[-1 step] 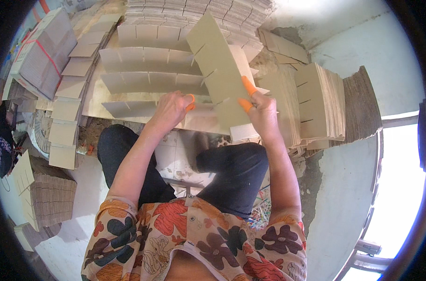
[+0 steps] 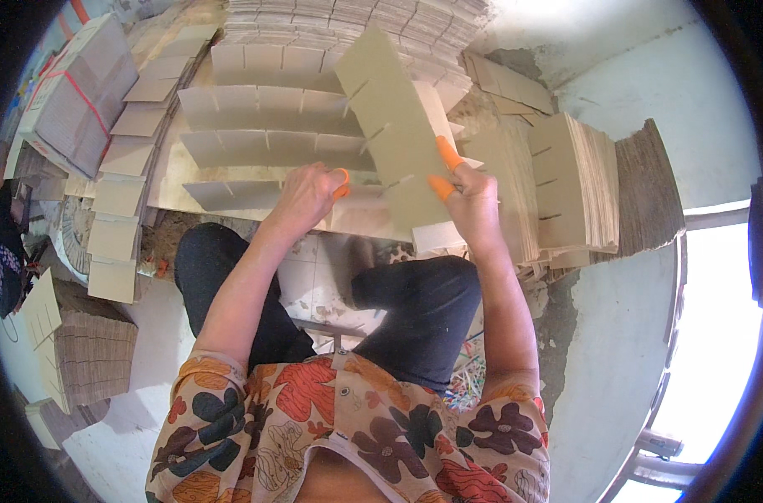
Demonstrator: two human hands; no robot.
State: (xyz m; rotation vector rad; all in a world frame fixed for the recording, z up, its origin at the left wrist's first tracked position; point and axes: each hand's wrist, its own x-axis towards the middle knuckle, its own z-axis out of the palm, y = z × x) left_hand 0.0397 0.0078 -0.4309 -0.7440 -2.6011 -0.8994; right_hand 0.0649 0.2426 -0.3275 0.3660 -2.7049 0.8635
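Observation:
My right hand (image 2: 472,194), with orange finger covers on two digits, pinches the right edge of a long slotted cardboard strip (image 2: 383,117). That strip slants over the right ends of several cardboard strips standing on edge in rows. My left hand (image 2: 307,193) is closed, an orange cover on one finger, at the nearest standing strip (image 2: 230,195); its fingertips are partly hidden. Behind it stand a second strip (image 2: 239,147), a third strip (image 2: 239,107) and a far strip (image 2: 268,65), their short slots facing up.
Stacked slotted cardboard (image 2: 570,189) stands at the right, with more stacks (image 2: 356,18) at the back. A taped carton (image 2: 80,96) sits at the far left beside a row of cardboard pieces (image 2: 117,197). Another cardboard bundle (image 2: 92,356) lies lower left. My knees are under the work board's front edge (image 2: 356,226).

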